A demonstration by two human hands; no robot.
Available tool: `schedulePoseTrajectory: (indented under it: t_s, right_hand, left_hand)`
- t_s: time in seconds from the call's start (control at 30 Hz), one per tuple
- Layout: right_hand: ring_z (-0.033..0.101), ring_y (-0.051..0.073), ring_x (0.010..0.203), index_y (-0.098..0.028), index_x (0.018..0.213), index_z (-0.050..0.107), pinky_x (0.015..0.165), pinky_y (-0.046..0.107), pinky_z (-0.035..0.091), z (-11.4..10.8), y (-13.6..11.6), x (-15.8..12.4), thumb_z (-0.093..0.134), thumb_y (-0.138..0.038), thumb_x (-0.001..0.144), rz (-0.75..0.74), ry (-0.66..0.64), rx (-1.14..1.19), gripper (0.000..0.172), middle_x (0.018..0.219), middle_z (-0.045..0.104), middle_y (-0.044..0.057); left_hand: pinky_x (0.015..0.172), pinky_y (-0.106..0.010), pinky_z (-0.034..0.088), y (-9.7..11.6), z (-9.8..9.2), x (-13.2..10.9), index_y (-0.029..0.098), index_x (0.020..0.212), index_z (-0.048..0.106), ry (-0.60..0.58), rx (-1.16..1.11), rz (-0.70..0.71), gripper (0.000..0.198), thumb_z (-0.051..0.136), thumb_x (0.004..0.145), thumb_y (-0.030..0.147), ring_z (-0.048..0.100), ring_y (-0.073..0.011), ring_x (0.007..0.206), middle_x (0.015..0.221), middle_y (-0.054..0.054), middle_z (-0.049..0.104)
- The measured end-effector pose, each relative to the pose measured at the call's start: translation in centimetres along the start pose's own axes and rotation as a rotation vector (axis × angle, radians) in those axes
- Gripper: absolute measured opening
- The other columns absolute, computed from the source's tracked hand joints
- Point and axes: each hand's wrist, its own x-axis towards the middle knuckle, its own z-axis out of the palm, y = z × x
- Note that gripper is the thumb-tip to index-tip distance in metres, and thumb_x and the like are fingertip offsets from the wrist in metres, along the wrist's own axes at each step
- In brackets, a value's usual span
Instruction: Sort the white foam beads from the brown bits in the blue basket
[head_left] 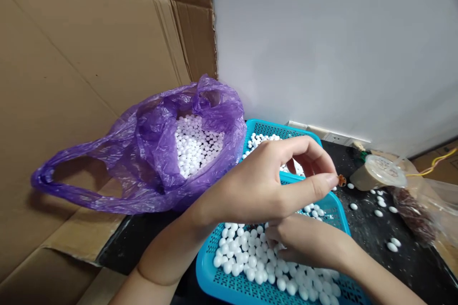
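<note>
My left hand [272,176] reaches across from the lower left, above the blue baskets. Its thumb and forefinger are pinched on a small orange-brown piece [342,180], whose kind I cannot make out. Below it, my right hand [298,238] is down in the near blue basket [214,286] with its fingers curled among white balls [252,262]. The left hand covers part of that hand, and whatever its fingertips hold is hidden. Behind, partly covered by the left hand, another blue basket [265,126] contains smaller white balls [263,139].
A purple plastic bag [153,138] of white balls stands open on the left, against cardboard [89,33]. On the right, loose white balls [392,245] lie on the black tabletop [368,228], near a lidded tub [382,171] and a clear bag with dark red contents [415,214]. A power strip [334,138] runs along the wall.
</note>
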Motion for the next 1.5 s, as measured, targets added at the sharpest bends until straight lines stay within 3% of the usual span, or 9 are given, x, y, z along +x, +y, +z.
schedulePoseTrajectory:
  t_s: [0.1,0.17,0.23,0.37,0.53,0.7,1.07,1.5]
  right_hand:
    - [0.062,0.019,0.078,-0.020,0.094,0.063,0.066,0.028,0.048,-1.8,0.1,-1.7,0.058,-0.017,0.080,-0.041,0.203,0.239,0.015,0.091,0.066,0.004]
    - [0.061,0.017,0.081,-0.023,0.096,0.062,0.074,0.029,0.049,-3.2,0.3,-3.2,0.059,-0.019,0.082,-0.145,0.440,0.406,0.015,0.090,0.066,0.002]
    - [0.061,0.016,0.078,-0.026,0.094,0.063,0.073,0.029,0.049,-4.3,0.5,-4.6,0.063,-0.014,0.080,-0.227,0.663,0.509,0.019,0.084,0.065,0.000]
    - [0.058,0.016,0.077,-0.030,0.096,0.063,0.065,0.028,0.051,-4.6,0.6,-5.4,0.064,-0.012,0.078,-0.336,1.069,0.732,0.025,0.083,0.061,0.001]
    - [0.057,0.017,0.081,-0.026,0.092,0.065,0.064,0.026,0.053,-4.1,-0.2,-4.3,0.064,-0.012,0.078,-0.293,1.378,0.794,0.020,0.084,0.059,0.004]
    - [0.059,0.016,0.088,-0.024,0.096,0.065,0.075,0.027,0.053,-3.9,-1.0,-4.1,0.061,-0.006,0.078,-0.315,1.441,0.758,0.025,0.091,0.063,0.004]
    - [0.060,0.013,0.088,-0.025,0.097,0.066,0.072,0.020,0.055,-3.8,-0.6,-3.5,0.060,-0.002,0.078,-0.349,1.443,0.780,0.030,0.092,0.065,0.001]
    - [0.062,0.014,0.086,-0.024,0.095,0.067,0.072,0.024,0.055,-3.6,-0.4,-3.3,0.062,-0.004,0.077,-0.322,1.484,0.723,0.028,0.091,0.066,0.002]
  left_hand:
    - [0.075,-0.024,0.041,0.2,-0.2,0.0,0.015,0.079,0.058,-0.032,-0.094,-0.037,0.005,0.054,0.082,0.019,0.054,-0.0118,0.078,0.081,0.000,0.059]
    - [0.069,-0.024,0.042,0.2,-0.3,0.0,0.015,0.080,0.057,-0.091,-0.224,-0.090,0.007,0.054,0.082,0.020,0.053,-0.0121,0.075,0.077,-0.001,0.056]
    - [0.064,-0.023,0.042,-0.1,-0.5,0.2,0.014,0.082,0.055,-0.152,-0.414,-0.153,0.009,0.053,0.083,0.023,0.051,-0.0115,0.069,0.074,-0.001,0.053]
    - [0.074,-0.024,0.041,-1.0,-0.4,0.7,0.011,0.081,0.056,-0.230,-0.732,-0.174,0.009,0.056,0.080,0.021,0.052,-0.0118,0.075,0.077,-0.004,0.054]
    - [0.074,-0.026,0.044,-1.6,0.4,1.0,0.009,0.081,0.057,-0.224,-0.909,-0.255,0.011,0.058,0.079,0.020,0.053,-0.0128,0.076,0.078,-0.006,0.053]
    - [0.073,-0.025,0.043,-1.4,1.0,1.1,0.009,0.080,0.055,-0.170,-0.906,-0.232,0.011,0.058,0.078,0.019,0.052,-0.0128,0.075,0.078,-0.006,0.052]
    - [0.071,-0.023,0.040,-1.5,1.0,1.2,0.009,0.080,0.055,-0.127,-0.893,-0.234,0.015,0.062,0.076,0.022,0.050,-0.0118,0.075,0.078,-0.005,0.052]
    - [0.073,-0.024,0.037,-1.8,1.3,1.0,0.009,0.080,0.055,-0.109,-0.885,-0.246,0.016,0.062,0.076,0.023,0.050,-0.0124,0.076,0.079,-0.005,0.052]
